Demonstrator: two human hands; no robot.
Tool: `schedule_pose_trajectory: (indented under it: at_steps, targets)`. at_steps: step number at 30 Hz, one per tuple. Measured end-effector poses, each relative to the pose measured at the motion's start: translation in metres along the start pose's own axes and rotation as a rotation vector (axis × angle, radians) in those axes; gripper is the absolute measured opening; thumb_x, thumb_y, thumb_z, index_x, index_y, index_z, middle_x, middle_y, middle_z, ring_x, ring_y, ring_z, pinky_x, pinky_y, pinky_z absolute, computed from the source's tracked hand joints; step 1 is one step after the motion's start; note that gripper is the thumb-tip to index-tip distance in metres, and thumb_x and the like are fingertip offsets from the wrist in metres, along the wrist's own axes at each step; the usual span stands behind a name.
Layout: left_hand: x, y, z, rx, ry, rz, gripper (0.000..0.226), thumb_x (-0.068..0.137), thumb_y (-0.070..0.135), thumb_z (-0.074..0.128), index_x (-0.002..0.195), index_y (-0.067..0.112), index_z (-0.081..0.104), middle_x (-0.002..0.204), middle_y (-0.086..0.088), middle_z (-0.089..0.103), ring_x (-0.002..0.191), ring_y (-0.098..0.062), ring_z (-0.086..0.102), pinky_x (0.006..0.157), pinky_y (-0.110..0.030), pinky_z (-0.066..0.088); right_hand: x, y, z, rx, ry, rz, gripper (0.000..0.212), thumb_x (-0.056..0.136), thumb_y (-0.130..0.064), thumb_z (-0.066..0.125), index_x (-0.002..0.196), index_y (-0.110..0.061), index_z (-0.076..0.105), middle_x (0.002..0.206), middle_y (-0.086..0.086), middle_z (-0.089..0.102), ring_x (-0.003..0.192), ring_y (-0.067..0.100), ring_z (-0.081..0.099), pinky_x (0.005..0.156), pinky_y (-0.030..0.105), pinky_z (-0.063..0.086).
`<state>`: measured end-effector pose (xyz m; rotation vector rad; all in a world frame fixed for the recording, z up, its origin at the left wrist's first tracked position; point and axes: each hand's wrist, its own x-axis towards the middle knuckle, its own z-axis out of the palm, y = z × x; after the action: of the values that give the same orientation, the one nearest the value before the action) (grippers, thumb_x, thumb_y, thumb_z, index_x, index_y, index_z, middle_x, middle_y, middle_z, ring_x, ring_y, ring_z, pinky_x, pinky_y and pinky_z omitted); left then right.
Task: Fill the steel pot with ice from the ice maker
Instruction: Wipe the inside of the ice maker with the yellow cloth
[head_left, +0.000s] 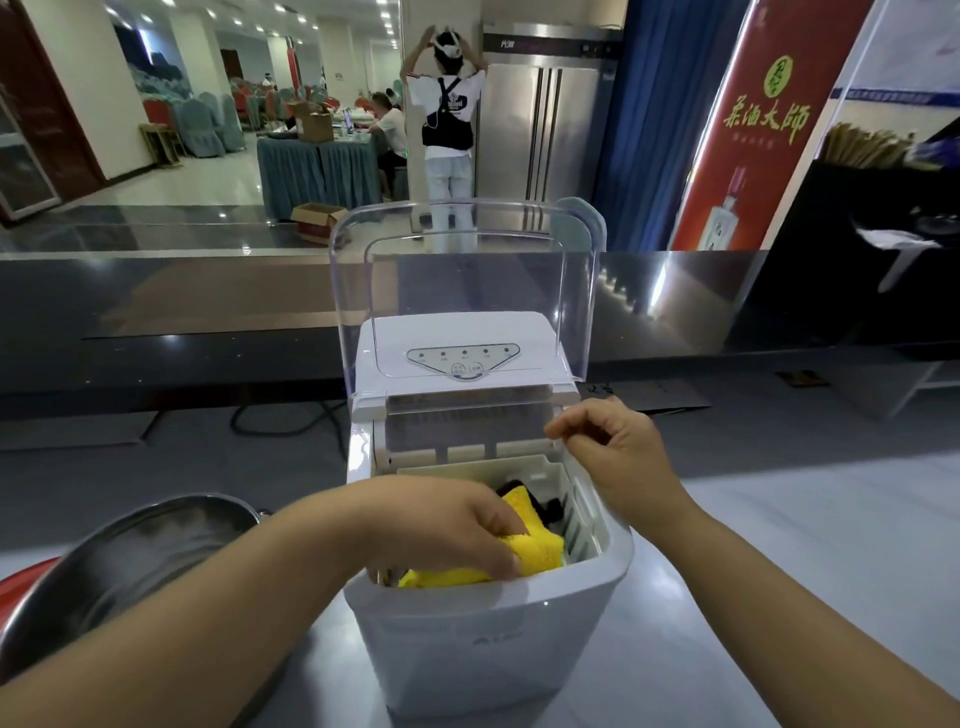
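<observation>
Inside the ice maker (483, 634), yellow cloth (540, 551) is gripped by left hand (452, 525); right hand (613, 452) loose, empty.
A rim hold is advised for the steel pot (145, 551), judged rigid and slick.

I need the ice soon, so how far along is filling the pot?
Done: the lid stands open. In hand: the left hand grips a yellow cloth inside the ice maker; the right hand hovers empty by its rim. Left: no ice shows in the steel pot, so all the filling remains.
</observation>
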<state>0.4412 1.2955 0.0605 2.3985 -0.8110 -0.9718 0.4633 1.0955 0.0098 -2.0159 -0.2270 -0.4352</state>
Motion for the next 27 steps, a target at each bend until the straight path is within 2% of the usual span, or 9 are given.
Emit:
schedule_pose_trajectory:
  at_steps: [3,7,11,13,15,17,20,25,27]
  targets:
    - [0.015,0.013,0.007,0.003,0.029,-0.009,0.025,0.087,0.041,0.053,0.103,0.025,0.064,0.085,0.001,0.058,0.076,-0.013,0.051,0.076,-0.040,0.047,0.000,0.004,0.001,0.050,0.005,0.008,0.048,0.078,0.015,0.056,0.074,-0.031,0.069,0.075,-0.016,0.066,0.087,0.021,0.061,0.077,0.020,0.051]
    - [0.031,0.031,0.015,-0.021,0.105,-0.054,0.028,0.090,0.038,0.053,0.109,0.022,0.065,0.094,-0.003,0.064,0.083,-0.017,0.054,0.079,-0.035,0.047,-0.001,0.004,0.000,0.098,-0.005,0.032,0.042,0.082,0.015,0.054,0.079,-0.025,0.069,0.088,0.008,0.067,0.085,0.018,0.062,0.074,0.014,0.051]
    - [0.040,0.033,0.021,-0.173,0.270,-0.132,0.020,0.086,0.040,0.059,0.093,0.024,0.068,0.079,0.006,0.059,0.077,-0.014,0.053,0.070,-0.026,0.043,-0.002,0.004,0.000,0.147,-0.013,0.057,0.039,0.086,0.014,0.052,0.081,-0.022,0.068,0.093,0.015,0.066,0.084,0.015,0.063,0.073,0.013,0.051]
    - [0.044,0.028,0.023,-0.331,0.331,-0.196,0.020,0.086,0.034,0.062,0.100,0.022,0.069,0.088,0.001,0.064,0.083,-0.018,0.059,0.078,-0.031,0.050,-0.002,0.004,0.000,0.166,-0.012,0.055,0.039,0.086,0.014,0.052,0.082,-0.021,0.068,0.093,0.015,0.066,0.083,0.014,0.064,0.073,0.013,0.051]
    - [0.049,0.021,0.020,-0.587,0.391,-0.251,0.023,0.085,0.025,0.064,0.103,0.012,0.070,0.101,-0.013,0.070,0.096,-0.030,0.065,0.091,-0.045,0.053,-0.002,0.005,0.001,0.176,-0.010,0.053,0.038,0.085,0.014,0.053,0.082,-0.021,0.068,0.093,0.016,0.066,0.084,0.017,0.064,0.073,0.015,0.052]
    - [0.053,0.016,0.013,-0.901,0.434,-0.296,0.026,0.086,0.018,0.065,0.107,0.002,0.065,0.110,-0.024,0.066,0.102,-0.039,0.063,0.092,-0.053,0.051,-0.002,0.005,0.000,0.191,-0.006,0.070,0.037,0.085,0.014,0.054,0.081,-0.020,0.069,0.093,0.018,0.066,0.083,0.019,0.064,0.073,0.015,0.052]
    - [0.059,0.012,0.006,-1.215,0.511,-0.367,0.022,0.087,0.013,0.066,0.105,0.001,0.059,0.108,-0.024,0.064,0.097,-0.037,0.063,0.088,-0.049,0.052,-0.002,0.004,0.000,0.221,-0.004,0.108,0.036,0.083,0.015,0.053,0.080,-0.017,0.069,0.093,0.018,0.066,0.078,0.011,0.063,0.069,0.014,0.051]
    - [0.068,0.012,0.011,-1.448,0.673,-0.400,0.033,0.087,0.012,0.066,0.115,-0.003,0.056,0.112,-0.022,0.061,0.100,-0.036,0.060,0.091,-0.048,0.049,-0.005,0.002,0.000,0.313,0.005,0.148,0.027,0.086,0.009,0.058,0.085,-0.015,0.069,0.087,0.006,0.069,0.074,0.008,0.062,0.068,0.017,0.052]
    - [0.069,0.016,0.011,-1.557,0.707,-0.383,0.028,0.090,0.012,0.063,0.112,-0.003,0.057,0.106,-0.020,0.060,0.090,-0.032,0.060,0.085,-0.042,0.048,-0.006,0.003,-0.001,0.340,0.027,0.157,0.024,0.088,0.008,0.056,0.091,-0.014,0.066,0.083,0.001,0.065,0.072,0.005,0.058,0.067,0.016,0.050]
